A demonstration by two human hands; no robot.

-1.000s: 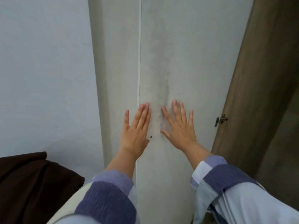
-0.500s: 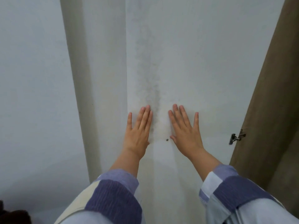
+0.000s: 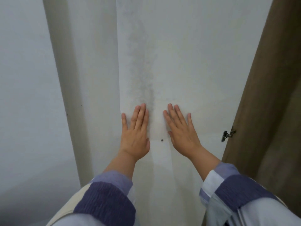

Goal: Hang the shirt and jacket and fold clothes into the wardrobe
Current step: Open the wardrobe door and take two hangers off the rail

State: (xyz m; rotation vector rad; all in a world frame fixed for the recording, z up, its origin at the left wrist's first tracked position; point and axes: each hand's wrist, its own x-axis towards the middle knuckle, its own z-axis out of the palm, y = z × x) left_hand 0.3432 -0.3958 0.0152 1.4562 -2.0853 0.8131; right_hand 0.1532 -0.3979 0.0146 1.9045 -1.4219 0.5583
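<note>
A white wardrobe door (image 3: pixel 187 62) fills the middle of the view, with a grey smudged streak running down it. My left hand (image 3: pixel 135 132) lies flat on the door near its left edge, fingers spread, holding nothing. My right hand (image 3: pixel 180 129) lies flat on the same door a little to the right, also empty. A small dark screw head (image 3: pixel 162 140) sits between the two hands. No shirt, jacket or folded clothes are in view.
A brown wooden panel (image 3: pixel 268 95) stands at the right, with a metal hinge (image 3: pixel 228 135) at the door's right edge. A pale frame post (image 3: pixel 78 95) and a white wall (image 3: pixel 27 95) lie to the left.
Both hands stay flat on the door and have drifted slightly apart. The view has shifted, so the dark brown fabric at the lower left is out of sight.
</note>
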